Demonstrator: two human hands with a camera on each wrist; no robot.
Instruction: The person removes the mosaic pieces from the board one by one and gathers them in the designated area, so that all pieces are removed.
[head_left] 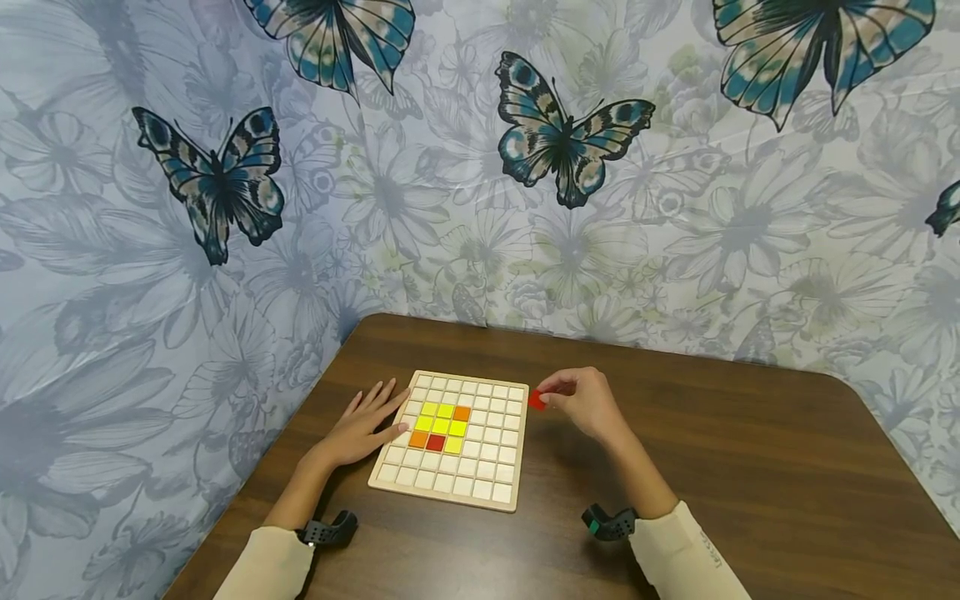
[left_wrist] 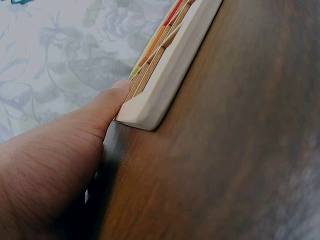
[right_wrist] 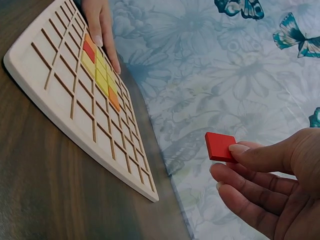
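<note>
The spread left hand likely steadies the square pale-wood grid board, while the right hand pinches a square red tile.

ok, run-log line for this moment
right fingers: pinch loose red tile off board | left fingers: touch board's left edge | board: yellow tiles, orange tiles, another red tile

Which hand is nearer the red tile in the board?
Left. The left hand lies at the board's left edge, close to the inset red tile; the right hand is beyond the right edge, pinching a loose red tile.
</note>
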